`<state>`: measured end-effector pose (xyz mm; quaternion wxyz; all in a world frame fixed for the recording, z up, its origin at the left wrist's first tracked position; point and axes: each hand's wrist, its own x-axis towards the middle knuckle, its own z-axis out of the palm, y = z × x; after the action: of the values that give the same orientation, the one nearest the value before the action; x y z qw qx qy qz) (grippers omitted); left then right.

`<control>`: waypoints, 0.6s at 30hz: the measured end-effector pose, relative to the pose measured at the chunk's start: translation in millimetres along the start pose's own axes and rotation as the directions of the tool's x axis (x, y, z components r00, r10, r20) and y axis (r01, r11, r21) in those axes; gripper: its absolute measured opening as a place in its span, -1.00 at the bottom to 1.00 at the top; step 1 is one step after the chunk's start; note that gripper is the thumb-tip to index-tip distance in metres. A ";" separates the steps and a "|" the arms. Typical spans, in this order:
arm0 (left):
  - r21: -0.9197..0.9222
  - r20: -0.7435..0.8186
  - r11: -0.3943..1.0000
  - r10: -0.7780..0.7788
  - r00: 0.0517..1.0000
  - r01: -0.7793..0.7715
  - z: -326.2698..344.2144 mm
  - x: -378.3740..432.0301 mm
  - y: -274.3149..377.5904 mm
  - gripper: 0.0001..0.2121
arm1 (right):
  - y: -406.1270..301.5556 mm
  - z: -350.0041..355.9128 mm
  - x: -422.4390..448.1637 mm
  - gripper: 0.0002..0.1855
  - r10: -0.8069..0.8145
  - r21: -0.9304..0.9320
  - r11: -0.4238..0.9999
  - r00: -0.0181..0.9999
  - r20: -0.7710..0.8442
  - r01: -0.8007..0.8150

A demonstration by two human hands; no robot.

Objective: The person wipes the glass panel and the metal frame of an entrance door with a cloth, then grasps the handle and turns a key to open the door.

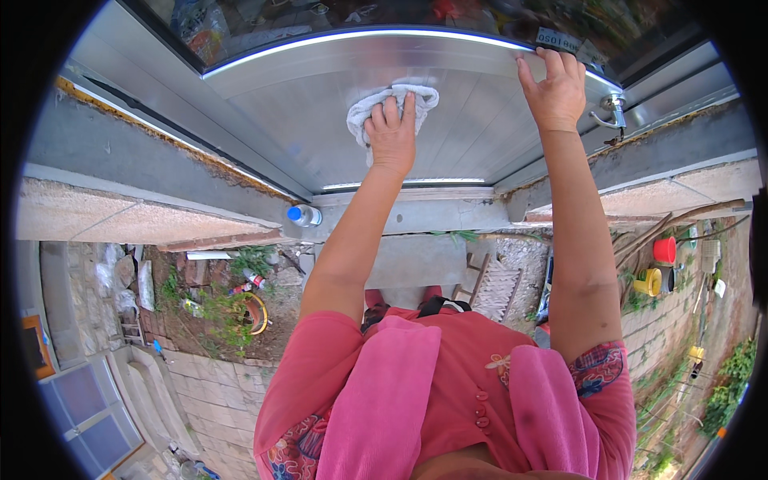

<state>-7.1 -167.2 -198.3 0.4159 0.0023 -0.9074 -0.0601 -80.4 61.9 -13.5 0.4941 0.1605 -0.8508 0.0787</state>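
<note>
My left hand (391, 139) presses a crumpled white cloth (423, 99) flat against the lower metal panel (276, 114) of a door, its fingers spread over the fabric. Up at the right, my right hand (558, 96) rests its fingertips on the ledge where the panel meets the dark glass (372, 15). Nothing shows in that hand, and its thumb stands apart. Just right of it is the chrome door handle (612, 111), with keys (614, 140) hanging below. What lies under the cloth is hidden.
A blue-capped plastic bottle (304, 215) stands on the sill's left end. Behind me are a concrete step (414, 258), a small woven-seat stool (495, 288) and a basin-like ring (257, 313) among weeds. Red (664, 249) and yellow (648, 282) buckets sit at the right.
</note>
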 end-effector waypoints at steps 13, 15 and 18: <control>0.077 0.071 0.997 0.023 0.997 -0.028 -7.4 3.9 -0.5 -0.42 | -0.6 0.1 1.0 -0.70 -0.001 -0.001 1.000 1.000 -0.010 0.001; 0.086 0.035 0.995 0.043 0.998 -0.046 -13.6 20.7 4.6 -0.41 | -0.3 -0.7 -0.2 -0.70 0.007 0.000 1.000 1.000 -0.004 -0.007; 0.057 -0.015 0.998 0.027 1.000 -0.026 -17.9 29.3 10.5 -0.39 | 0.5 -1.5 -0.6 -0.70 0.016 0.000 1.000 1.000 0.000 -0.016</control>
<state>-12.3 -160.3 -163.4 0.4233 0.0027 -0.9055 -0.0290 -79.1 62.9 -13.3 0.4935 0.1538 -0.8521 0.0825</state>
